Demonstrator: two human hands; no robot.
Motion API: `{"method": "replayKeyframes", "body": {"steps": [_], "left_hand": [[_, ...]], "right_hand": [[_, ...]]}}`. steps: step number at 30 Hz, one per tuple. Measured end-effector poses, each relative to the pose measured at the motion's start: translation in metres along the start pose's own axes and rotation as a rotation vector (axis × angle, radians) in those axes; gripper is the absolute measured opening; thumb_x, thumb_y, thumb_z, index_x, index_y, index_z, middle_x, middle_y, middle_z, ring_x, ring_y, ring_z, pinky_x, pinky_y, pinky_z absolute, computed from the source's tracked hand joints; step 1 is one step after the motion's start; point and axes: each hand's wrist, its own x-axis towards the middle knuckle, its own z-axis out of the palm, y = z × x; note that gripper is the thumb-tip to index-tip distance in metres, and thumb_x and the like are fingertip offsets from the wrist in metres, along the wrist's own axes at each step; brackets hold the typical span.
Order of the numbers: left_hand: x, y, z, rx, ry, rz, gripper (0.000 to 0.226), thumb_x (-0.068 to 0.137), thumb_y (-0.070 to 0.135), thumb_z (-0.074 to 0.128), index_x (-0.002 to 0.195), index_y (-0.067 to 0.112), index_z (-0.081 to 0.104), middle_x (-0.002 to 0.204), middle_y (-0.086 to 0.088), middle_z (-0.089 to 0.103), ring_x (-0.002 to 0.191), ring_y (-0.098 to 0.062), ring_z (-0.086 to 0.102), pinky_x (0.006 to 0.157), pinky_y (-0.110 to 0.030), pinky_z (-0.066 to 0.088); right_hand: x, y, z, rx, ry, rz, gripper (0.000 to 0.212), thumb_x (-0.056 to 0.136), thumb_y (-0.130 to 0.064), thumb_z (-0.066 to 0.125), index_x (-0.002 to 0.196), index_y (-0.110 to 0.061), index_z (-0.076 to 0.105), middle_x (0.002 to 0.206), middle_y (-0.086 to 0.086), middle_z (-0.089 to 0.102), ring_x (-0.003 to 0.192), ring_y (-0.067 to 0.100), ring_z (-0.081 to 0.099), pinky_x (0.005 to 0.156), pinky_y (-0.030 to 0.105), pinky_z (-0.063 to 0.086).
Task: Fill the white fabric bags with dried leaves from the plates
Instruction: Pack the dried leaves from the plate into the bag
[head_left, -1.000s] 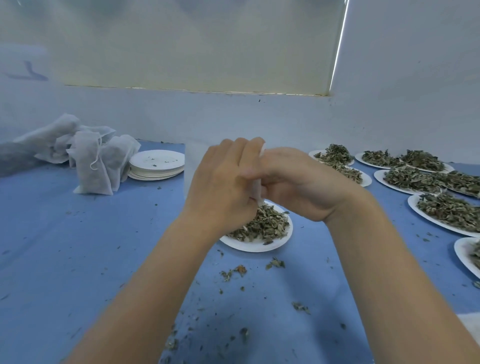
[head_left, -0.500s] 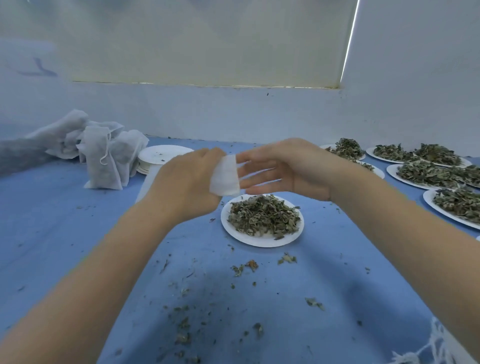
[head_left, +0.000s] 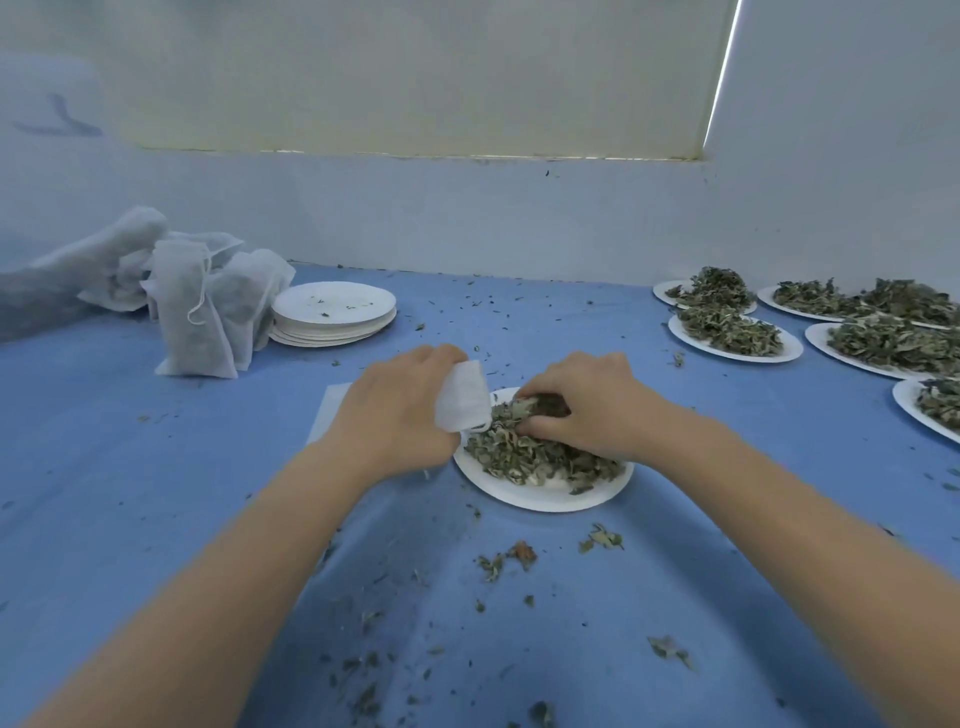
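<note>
White fabric bag (head_left: 464, 396), empty and partly folded, gripped in the curled fingers of the left hand (head_left: 397, 410) at the left rim of the near plate (head_left: 545, 496). Right hand (head_left: 589, 402), fingers bent downward, closes on a clump of the dried leaves (head_left: 540, 457) heaped on that plate. Left of and beyond the near plate: a stack of bare paper plates (head_left: 332, 317) carrying only a few crumbs, and beside it a cluster of filled bags (head_left: 208, 306). Right of and beyond the near plate: further plates (head_left: 735, 332) piled with leaves. Loose leaf fragments (head_left: 519, 556) lie on the blue desk (head_left: 130, 493) in front of the near plate.
</note>
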Motion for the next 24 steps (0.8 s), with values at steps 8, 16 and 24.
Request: {"method": "replayKeyframes", "body": {"steps": [8,16,24], "left_hand": [[0.000,0.005,0.012,-0.088,0.053,-0.010,0.059,0.071,0.018,0.067,0.125,0.023,0.044,0.119,0.002,0.052,0.103,-0.021,0.047,0.071,-0.024,0.022],[-0.004,0.014,0.017,-0.202,0.131,-0.014,0.054,0.073,0.025,0.070,0.122,0.021,0.048,0.117,0.002,0.055,0.103,-0.021,0.050,0.077,-0.023,0.028],[-0.010,0.024,0.019,-0.096,0.208,0.078,0.056,0.067,0.024,0.076,0.117,0.007,0.056,0.104,-0.010,0.063,0.092,-0.031,0.056,0.076,-0.030,0.031]], "right_hand": [[-0.008,0.008,-0.012,0.193,0.256,-0.022,0.032,0.090,-0.041,0.054,0.117,-0.026,0.063,0.103,-0.002,0.064,0.108,0.017,0.047,0.096,0.039,0.032],[-0.011,-0.010,-0.008,0.230,0.252,-0.108,0.028,0.090,-0.035,0.057,0.115,-0.025,0.065,0.095,-0.004,0.057,0.088,0.016,0.054,0.077,0.032,0.043],[-0.011,-0.022,-0.006,0.328,0.239,-0.084,0.019,0.084,-0.025,0.067,0.099,-0.015,0.070,0.076,-0.001,0.060,0.071,0.013,0.052,0.066,0.019,0.038]]}}
